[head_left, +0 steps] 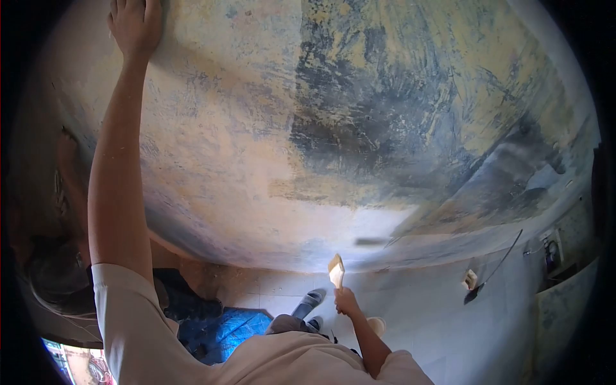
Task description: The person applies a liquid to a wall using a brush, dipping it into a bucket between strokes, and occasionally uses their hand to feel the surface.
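My left hand (136,27) is raised at the top left and rests flat against the patchy wall (218,128), its fingers partly cut off by the frame's upper edge. Low in the middle, my right hand (346,301) is closed around the handle of a brush (335,266). The brush points up, its pale bristles near the bottom of the wall. Dark, scraped-looking patches cover the wall's centre and right, with yellowish and pinkish areas around them.
Another person (58,276) is at the far left. A blue sheet (240,327) lies on the tiled floor (417,314) near my feet. A long-handled tool (494,273) and a small pale object (470,279) are at the right, near an opening (552,253) in the wall.
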A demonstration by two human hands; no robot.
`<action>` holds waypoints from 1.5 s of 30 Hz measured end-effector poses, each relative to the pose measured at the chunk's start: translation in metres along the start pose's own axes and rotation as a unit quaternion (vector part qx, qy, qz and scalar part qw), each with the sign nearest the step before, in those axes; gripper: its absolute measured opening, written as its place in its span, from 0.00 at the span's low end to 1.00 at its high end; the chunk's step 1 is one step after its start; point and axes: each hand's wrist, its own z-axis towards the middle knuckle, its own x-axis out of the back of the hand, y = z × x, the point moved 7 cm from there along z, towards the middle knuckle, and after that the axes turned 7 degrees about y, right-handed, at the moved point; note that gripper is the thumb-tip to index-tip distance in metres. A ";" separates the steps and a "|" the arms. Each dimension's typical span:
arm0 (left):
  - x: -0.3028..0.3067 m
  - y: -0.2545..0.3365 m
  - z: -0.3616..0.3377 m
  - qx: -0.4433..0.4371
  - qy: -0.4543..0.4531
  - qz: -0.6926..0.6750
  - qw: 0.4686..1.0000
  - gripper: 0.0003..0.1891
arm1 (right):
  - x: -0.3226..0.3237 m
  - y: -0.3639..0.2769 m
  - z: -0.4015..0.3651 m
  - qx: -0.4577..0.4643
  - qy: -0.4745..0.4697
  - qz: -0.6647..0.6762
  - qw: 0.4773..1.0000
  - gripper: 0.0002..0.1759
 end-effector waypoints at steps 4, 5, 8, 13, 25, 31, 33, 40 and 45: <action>0.000 0.000 0.000 -0.012 -0.006 0.010 1.000 0.26 | 0.030 -0.011 0.005 0.088 0.111 -0.018 0.990 0.24; 0.001 0.000 0.000 -0.006 -0.004 0.009 1.000 0.26 | 0.050 -0.051 -0.008 0.155 0.138 -0.017 0.978 0.19; 0.001 0.000 0.000 -0.011 -0.002 0.022 1.000 0.26 | 0.093 -0.140 -0.035 0.246 0.207 0.216 0.922 0.19; -0.002 -0.005 -0.002 -0.006 -0.004 0.037 0.999 0.27 | 0.115 -0.208 -0.052 0.365 0.173 0.359 0.842 0.21; -0.012 -0.026 -0.003 -0.053 0.026 -0.015 0.998 0.32 | 0.118 0.035 0.055 0.041 0.285 0.167 0.943 0.25; -0.012 -0.034 -0.003 -0.069 0.075 -0.017 0.995 0.27 | 0.240 -0.081 -0.015 0.122 0.396 0.418 0.808 0.33; -0.012 -0.033 -0.003 -0.069 0.067 -0.034 0.995 0.27 | 0.247 -0.104 -0.006 0.158 0.315 0.388 0.852 0.34; -0.013 -0.038 -0.005 -0.083 0.098 -0.002 0.992 0.27 | 0.043 -0.194 -0.019 0.252 0.179 0.318 0.896 0.27; -0.028 -0.065 -0.006 -0.072 0.077 -0.013 0.994 0.28 | -0.043 -0.249 -0.065 0.286 0.018 0.307 0.908 0.30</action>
